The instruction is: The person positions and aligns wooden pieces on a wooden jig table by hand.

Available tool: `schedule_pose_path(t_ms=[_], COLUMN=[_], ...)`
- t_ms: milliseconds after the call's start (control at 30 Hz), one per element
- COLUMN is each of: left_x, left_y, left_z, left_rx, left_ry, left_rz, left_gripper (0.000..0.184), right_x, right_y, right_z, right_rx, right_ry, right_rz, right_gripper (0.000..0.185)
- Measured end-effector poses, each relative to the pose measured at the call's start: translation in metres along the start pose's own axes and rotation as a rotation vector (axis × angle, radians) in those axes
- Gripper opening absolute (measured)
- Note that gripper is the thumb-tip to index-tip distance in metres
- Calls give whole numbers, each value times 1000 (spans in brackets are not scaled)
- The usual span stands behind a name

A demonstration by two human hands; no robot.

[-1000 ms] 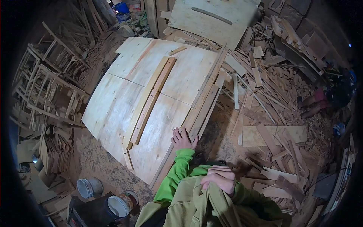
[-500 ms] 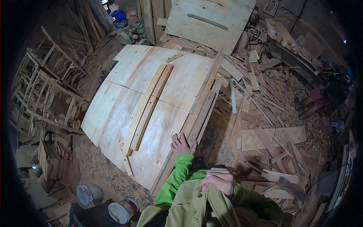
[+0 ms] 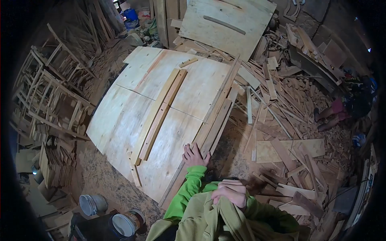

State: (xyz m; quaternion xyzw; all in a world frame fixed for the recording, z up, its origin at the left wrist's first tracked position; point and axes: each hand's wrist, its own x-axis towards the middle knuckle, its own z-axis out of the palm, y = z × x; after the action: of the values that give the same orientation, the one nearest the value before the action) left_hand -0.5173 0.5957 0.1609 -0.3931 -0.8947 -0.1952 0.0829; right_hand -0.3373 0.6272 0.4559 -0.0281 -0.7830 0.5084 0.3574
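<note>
My left hand point(image 3: 196, 156) lies with spread fingers on the near edge of a large plywood panel point(image 3: 120, 104), over a long wooden board point(image 3: 211, 116) along its right side. Close to my body, my right hand point(image 3: 230, 193) is closed round the olive cloth point(image 3: 225, 213) of what looks like my garment. Two long wooden strips point(image 3: 161, 112) run side by side across the panel's middle. Small wood pieces sit by their ends: one short block point(image 3: 188, 62) at the far end, one thin piece point(image 3: 136, 174) at the near end.
Two buckets point(image 3: 124, 225) stand at the lower left. Wooden frames point(image 3: 56, 92) are stacked on the left. Offcuts point(image 3: 277, 104) cover the floor on the right. Another plywood sheet point(image 3: 225, 28) leans at the back. A person point(image 3: 341, 106) is at the far right.
The view has shifted slightly. Both hands keep the same places, the left on the board and the right on the cloth.
</note>
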Motion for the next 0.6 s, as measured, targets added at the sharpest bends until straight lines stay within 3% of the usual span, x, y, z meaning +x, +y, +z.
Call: schedule_pose_path(t_ms=[600], left_x=[1], left_y=[2], left_z=[-5], left_rx=[23], left_ry=[4], left_rz=[8], left_gripper=[91], right_x=[0], right_y=[3], right_z=[0], right_rx=[56], right_ry=[-25], right_rz=[31], right_gripper=[17])
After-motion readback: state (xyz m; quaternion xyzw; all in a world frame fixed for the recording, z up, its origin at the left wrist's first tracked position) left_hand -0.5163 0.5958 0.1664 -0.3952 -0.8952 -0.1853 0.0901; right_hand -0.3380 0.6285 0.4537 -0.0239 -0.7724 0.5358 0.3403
